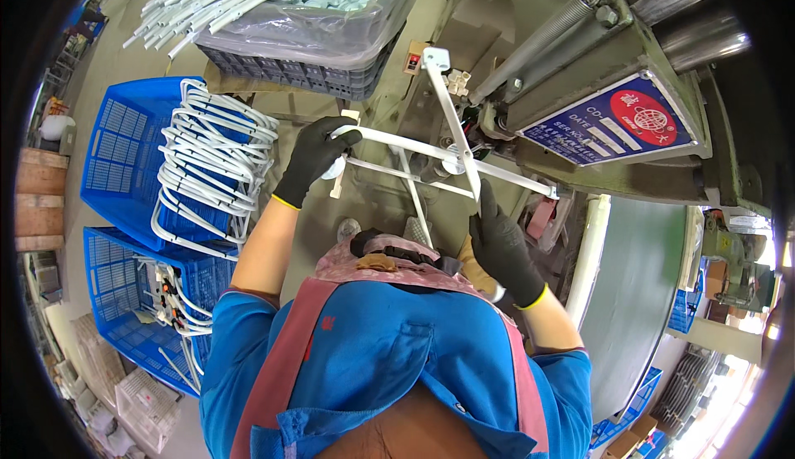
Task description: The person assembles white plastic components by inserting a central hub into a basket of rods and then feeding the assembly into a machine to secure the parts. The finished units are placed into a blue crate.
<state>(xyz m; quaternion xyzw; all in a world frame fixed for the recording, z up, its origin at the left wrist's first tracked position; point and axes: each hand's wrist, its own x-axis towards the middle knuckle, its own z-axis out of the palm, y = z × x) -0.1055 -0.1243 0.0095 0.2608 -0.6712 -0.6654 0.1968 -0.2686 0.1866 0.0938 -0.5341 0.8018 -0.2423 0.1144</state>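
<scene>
Both my hands wear black gloves with yellow cuffs. In front of me is a white tubular metal frame with crossing bars. My left hand is closed round its left end. A second white bar, with a flat plate at its top end, slants down across the frame beneath the press machine. Its lower end meets my right hand, whose fingers are closed round it. Further thin white bars run below the frame, partly hidden behind it. A pale strip shows beside my left hand.
At the left, a blue crate holds a stack of bent white tubes. A second blue crate nearer me has more tubes. Behind stands a grey crate lined with plastic, white tubes across it. A green-topped table is at right.
</scene>
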